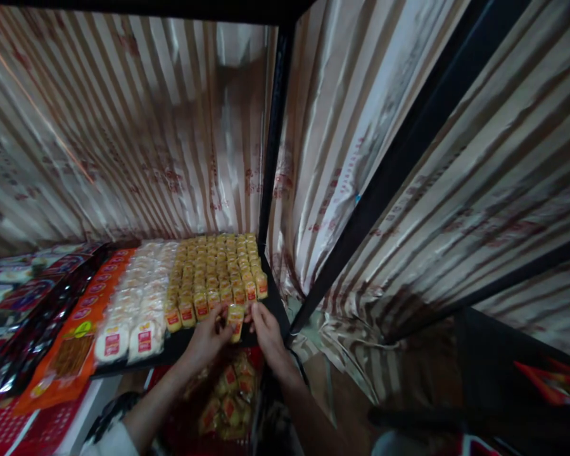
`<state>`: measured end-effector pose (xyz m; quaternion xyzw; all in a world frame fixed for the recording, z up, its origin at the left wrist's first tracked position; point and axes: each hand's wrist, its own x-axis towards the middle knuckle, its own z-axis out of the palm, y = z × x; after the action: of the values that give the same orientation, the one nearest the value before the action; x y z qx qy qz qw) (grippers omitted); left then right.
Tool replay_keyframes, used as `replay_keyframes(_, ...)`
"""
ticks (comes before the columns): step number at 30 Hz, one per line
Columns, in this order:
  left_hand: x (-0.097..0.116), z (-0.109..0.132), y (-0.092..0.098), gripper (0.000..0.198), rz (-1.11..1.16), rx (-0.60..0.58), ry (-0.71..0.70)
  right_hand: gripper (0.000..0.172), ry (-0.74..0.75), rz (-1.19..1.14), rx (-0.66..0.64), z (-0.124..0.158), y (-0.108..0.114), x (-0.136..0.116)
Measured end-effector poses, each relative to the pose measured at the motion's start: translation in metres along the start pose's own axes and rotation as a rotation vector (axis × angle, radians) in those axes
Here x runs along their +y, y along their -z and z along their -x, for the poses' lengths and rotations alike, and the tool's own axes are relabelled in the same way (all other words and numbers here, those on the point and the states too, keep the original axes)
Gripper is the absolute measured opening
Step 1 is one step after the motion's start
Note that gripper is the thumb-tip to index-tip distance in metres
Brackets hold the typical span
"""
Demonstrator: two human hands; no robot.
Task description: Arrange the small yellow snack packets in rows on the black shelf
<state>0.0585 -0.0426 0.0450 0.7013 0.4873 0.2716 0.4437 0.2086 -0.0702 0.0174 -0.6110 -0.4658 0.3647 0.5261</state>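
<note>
A small yellow snack packet (236, 322) with a red label is held upright at the front of the shelf. My left hand (211, 335) pinches its left side between thumb and fingers. The curled fingers of my right hand (267, 334) meet the packet's right edge. Just behind both hands, matching yellow packets (213, 263) stand in close rows on the dark shelf (173, 345). Below my hands, a red crate (185, 421) holds several more loose yellow packets (232, 402), partly hidden by my forearms.
Left of the rows lie white round packaged snacks (145, 339), an orange snack bag (71, 354) and dark shiny bags (33, 316). Black frame posts (273, 133) rise at the corner, and a striped curtain (137, 139) hangs behind. A red packet (558, 380) lies at right.
</note>
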Motion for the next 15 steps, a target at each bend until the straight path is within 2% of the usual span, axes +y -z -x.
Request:
replay_keyframes(2,0.007,-0.022,-0.001,0.049,0.101,-0.007,0.007,0.048,0.064,0.069,0.217,-0.012,0.003,0.004)
replay_keyframes(4,0.016,-0.046,-0.002,0.047,0.173,0.01,0.011,0.049,0.105,0.154,0.347,-0.025,0.006,0.01)
replay_keyframes(8,0.035,-0.095,-0.008,0.03,0.197,0.122,-0.077,0.053,0.071,0.241,0.358,-0.044,0.005,0.027)
replay_keyframes(10,0.045,-0.118,-0.012,0.022,0.214,0.132,-0.096,0.053,0.084,0.281,0.362,-0.048,0.003,0.033)
replay_keyframes(15,0.065,-0.168,-0.025,0.017,0.211,0.156,-0.077,0.056,0.148,0.275,0.399,-0.058,0.002,0.023)
